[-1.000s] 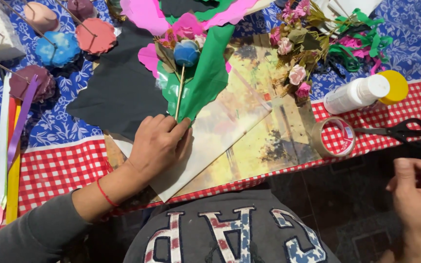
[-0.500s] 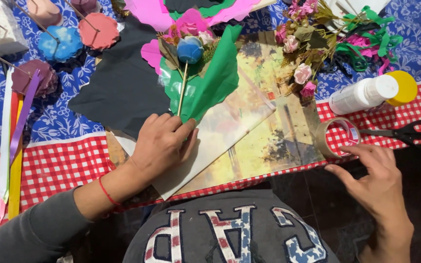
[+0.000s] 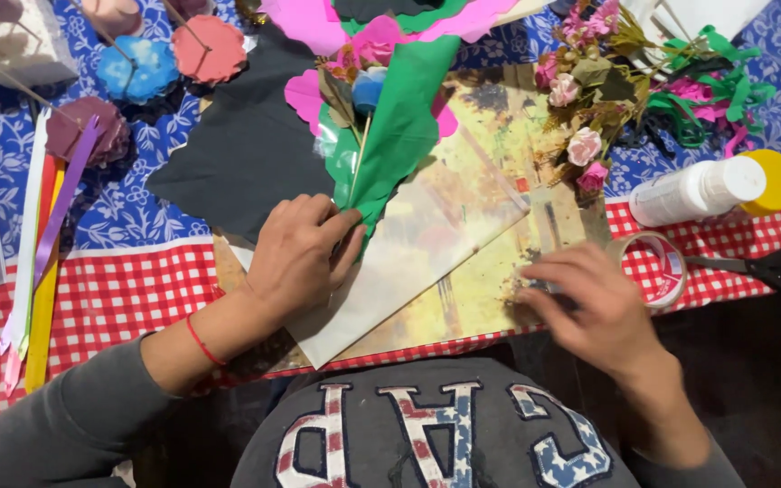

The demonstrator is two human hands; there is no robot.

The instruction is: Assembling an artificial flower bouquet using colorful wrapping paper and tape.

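At the far left of the bench (image 3: 119,289), on its red-and-white checked cloth, a bundle of long paper strips in white, purple, red and yellow (image 3: 36,262) lies set aside. Above them sit round crinkled paper flowers on thin sticks, blue (image 3: 137,68), coral (image 3: 208,47) and plum (image 3: 83,131), beside a sheet of black paper (image 3: 246,149).

The left hand (image 3: 300,258) comes in from the lower left, wrist bent, palm down. Its fingers (image 3: 341,226) are curled and pinching the lower end of a green paper cone (image 3: 399,145) wrapped around a blue paper flower on a wooden stick (image 3: 368,90), apparently to keep the wrap from springing open. The bundle rests on a sheet of printed wrapping paper in pale yellow tones (image 3: 463,235), which covers the middle of the bench.

The right hand (image 3: 589,303) is blurred, palm down, with loosely spread fingers resting on the printed sheet's right part, grasping nothing I can make out. Just beside it is a roll of clear tape (image 3: 654,269); farther right lie black-handled scissors (image 3: 770,267) and a white glue bottle with a yellow cap (image 3: 707,188), within easy reach.
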